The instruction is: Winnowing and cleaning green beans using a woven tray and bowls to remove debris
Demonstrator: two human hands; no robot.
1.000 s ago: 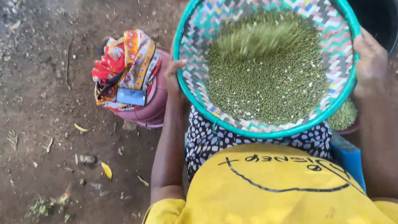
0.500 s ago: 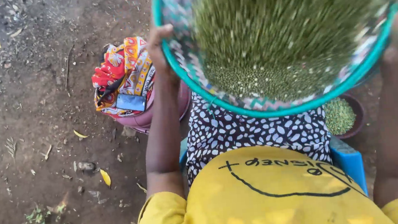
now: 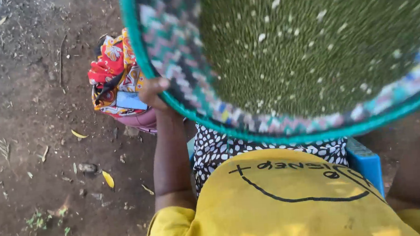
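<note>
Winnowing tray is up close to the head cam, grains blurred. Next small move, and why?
Probably ease the woven tray back down and level. It sits high and near the camera, the green grains streak with pale flecks among them, so they look in motion. The left hand grips the teal rim; the right hand is out of view. Levelling should let the grains settle inside rather than spill onto the dirt ground.

Grains (image 3: 310, 48) lie in the basket (image 3: 174, 60); cloth bundle (image 3: 112, 76) left of it, on the ground (image 3: 25, 149).
</note>
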